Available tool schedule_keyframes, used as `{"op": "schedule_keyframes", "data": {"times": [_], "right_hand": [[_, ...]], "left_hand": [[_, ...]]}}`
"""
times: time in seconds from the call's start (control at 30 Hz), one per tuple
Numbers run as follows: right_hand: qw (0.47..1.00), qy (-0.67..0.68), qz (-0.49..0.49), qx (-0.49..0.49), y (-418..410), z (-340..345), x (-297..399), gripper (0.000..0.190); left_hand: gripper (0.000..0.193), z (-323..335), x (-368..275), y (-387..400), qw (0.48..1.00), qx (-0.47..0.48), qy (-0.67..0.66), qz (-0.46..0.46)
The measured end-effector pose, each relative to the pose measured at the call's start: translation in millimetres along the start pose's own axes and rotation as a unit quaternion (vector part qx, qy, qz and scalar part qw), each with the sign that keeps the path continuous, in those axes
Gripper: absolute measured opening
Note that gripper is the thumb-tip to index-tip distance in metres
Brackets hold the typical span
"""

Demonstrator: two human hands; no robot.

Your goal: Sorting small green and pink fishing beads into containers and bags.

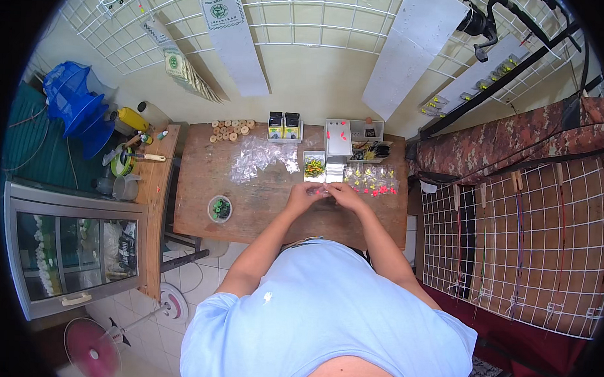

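Observation:
My left hand [302,196] and my right hand [345,195] meet over the wooden table, pinching a small clear plastic bag [318,191] with something pink in or behind it. Just beyond my fingers stands a white tray [306,178] of small yellow, green and orange pieces [314,167]. Beside it lies a stack of flat white or clear packets [335,172]. To the right, rows of clear bags hold yellow pieces [370,172] and pink-red pieces [382,191]. Loose clear plastic bags [263,159] are heaped to the left.
At the back are wooden spools [230,129], a holder with black-and-yellow packs [284,125] and a white box with pink pieces [338,138]. A round tub of green pieces [220,209] sits left on the wooden table [261,212]. A wire grid rack [519,246] stands right.

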State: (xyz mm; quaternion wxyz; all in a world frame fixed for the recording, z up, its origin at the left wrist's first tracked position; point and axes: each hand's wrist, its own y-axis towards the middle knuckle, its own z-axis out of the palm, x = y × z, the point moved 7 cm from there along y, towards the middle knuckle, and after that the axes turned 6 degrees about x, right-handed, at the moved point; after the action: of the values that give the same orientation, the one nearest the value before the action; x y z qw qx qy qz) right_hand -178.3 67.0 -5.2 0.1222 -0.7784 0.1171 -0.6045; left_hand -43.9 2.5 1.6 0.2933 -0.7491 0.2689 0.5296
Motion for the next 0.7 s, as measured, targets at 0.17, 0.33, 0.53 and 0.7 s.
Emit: {"op": "schedule_keyframes", "data": {"times": [0.17,0.33,0.53,0.7], "right_hand": [[0.997,0.052,0.037,0.046,-7.8,1.5,9.9,0.038],[1.0,-0.003,0.002,0.016,7.2,-8.1,-10.7,0.031],[0.972,-0.152,0.009,-0.182,16.4,-72.2,5.5,0.023],[0.922,-0.276,0.006,-0.271,35.1,-101.3,50.5,0.022]], "left_hand": [[0.034,2.5,-6.6,-2.1,1.0,0.007,0.013,0.001],[0.035,1.4,3.6,-4.0,0.999,0.013,0.034,-0.025],[0.035,-6.7,12.9,0.8,0.998,-0.027,0.052,-0.034],[0.031,-8.3,35.8,7.6,0.996,-0.057,-0.066,-0.019]]}}
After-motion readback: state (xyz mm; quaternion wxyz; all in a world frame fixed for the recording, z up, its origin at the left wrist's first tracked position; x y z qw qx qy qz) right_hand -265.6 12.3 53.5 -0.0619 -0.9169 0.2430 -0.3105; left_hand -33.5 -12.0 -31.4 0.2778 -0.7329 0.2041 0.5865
